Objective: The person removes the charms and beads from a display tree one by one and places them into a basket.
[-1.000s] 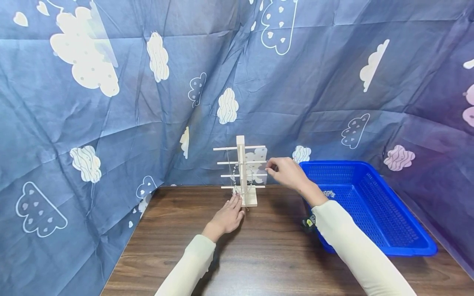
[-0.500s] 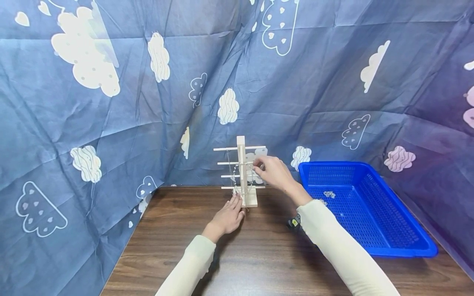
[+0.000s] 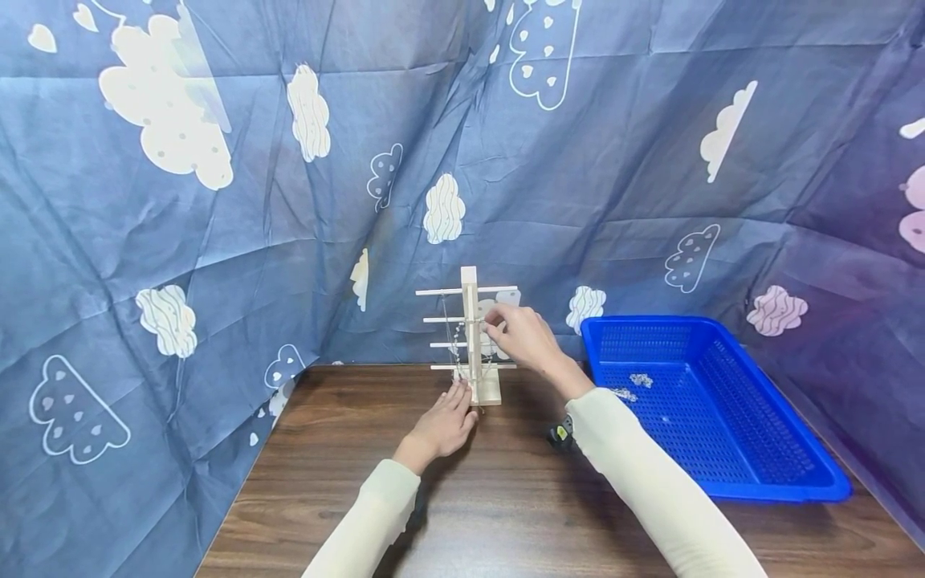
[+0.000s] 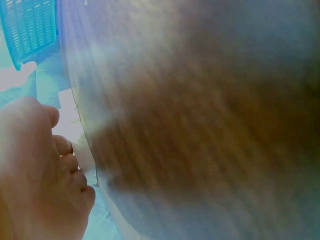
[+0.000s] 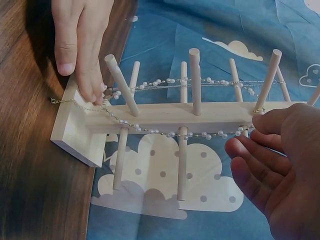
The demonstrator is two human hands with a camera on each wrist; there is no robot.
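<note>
A pale wooden peg stand (image 3: 470, 337) stands upright at the back of the table, pearl-beaded chains hanging from its pegs. My left hand (image 3: 441, 421) rests with its fingers extended on the stand's base (image 5: 75, 127). My right hand (image 3: 523, 333) is at the right side of the post, thumb and fingertips curled together at an upper peg (image 5: 270, 80). In the right wrist view a pearl necklace (image 5: 170, 134) runs from the base along the post to the right fingertips, which pinch its end beside the peg. The left wrist view shows the left hand (image 4: 40, 170) from behind.
A blue plastic basket (image 3: 788, 433) stands on the right of the wooden table (image 3: 506, 514), with small beaded jewellery (image 3: 640, 380) inside near its left wall. Behind the stand hangs a blue cloth (image 3: 549, 209) with white clouds.
My right hand has moved left, from beyond the peg tips in close to the post. My left hand has stayed on the base.
</note>
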